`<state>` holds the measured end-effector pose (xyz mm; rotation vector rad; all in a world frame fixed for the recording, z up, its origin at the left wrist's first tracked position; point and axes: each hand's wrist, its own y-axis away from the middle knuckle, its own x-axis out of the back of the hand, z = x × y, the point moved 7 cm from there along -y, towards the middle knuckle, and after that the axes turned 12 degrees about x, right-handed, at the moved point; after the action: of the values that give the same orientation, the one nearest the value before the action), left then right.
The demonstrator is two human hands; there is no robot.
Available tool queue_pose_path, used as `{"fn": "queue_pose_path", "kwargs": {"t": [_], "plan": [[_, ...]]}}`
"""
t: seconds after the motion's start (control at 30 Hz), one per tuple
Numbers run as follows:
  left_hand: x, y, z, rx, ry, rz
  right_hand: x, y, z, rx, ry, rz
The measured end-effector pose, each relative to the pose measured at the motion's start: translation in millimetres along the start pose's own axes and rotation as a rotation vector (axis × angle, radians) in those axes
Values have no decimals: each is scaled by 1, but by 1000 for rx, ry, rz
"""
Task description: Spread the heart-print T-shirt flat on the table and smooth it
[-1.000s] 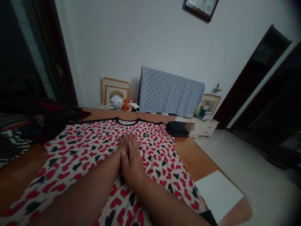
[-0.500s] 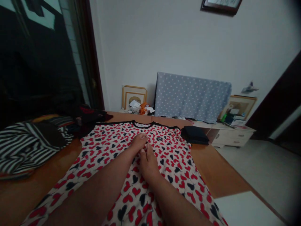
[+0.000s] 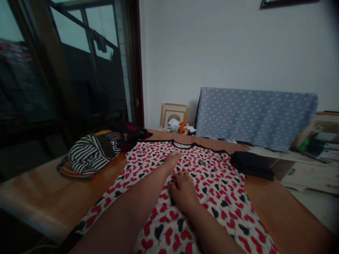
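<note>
A cream sleeveless top (image 3: 212, 190) printed with red and dark hearts lies spread out, its black-edged neckline at the far end and a small round badge on the chest. My left hand (image 3: 173, 160) reaches to the upper middle of the top and rests on the cloth, fingers stretched out and holding nothing. Closer to me, my right hand (image 3: 184, 190) lies palm down on the same cloth with its fingers apart. The lower part of the top runs under my forearms and out of view.
The top lies on a wooden table (image 3: 79, 194). Striped clothes (image 3: 92, 155) and dark red clothes (image 3: 132, 134) are heaped at the left; a folded black garment (image 3: 251, 164) sits at the right. Behind stand a picture frame (image 3: 173, 106), a dotted blue cloth (image 3: 254, 116) and a white cabinet (image 3: 307, 174).
My hands, close together at the fingertips before, are now apart. The right one has flattened onto the cloth with its fingers spread. The view has turned left.
</note>
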<state>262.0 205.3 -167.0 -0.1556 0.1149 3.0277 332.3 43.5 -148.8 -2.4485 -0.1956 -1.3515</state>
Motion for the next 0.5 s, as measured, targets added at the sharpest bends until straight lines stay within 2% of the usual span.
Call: {"fn": "queue_pose_path", "kwargs": {"t": [0.23, 0.5], "plan": [[14, -6, 1, 58, 209, -37, -11, 3, -9, 48, 141, -139], [26, -10, 1, 222, 319, -88, -12, 3, -11, 61, 139, -130]]}}
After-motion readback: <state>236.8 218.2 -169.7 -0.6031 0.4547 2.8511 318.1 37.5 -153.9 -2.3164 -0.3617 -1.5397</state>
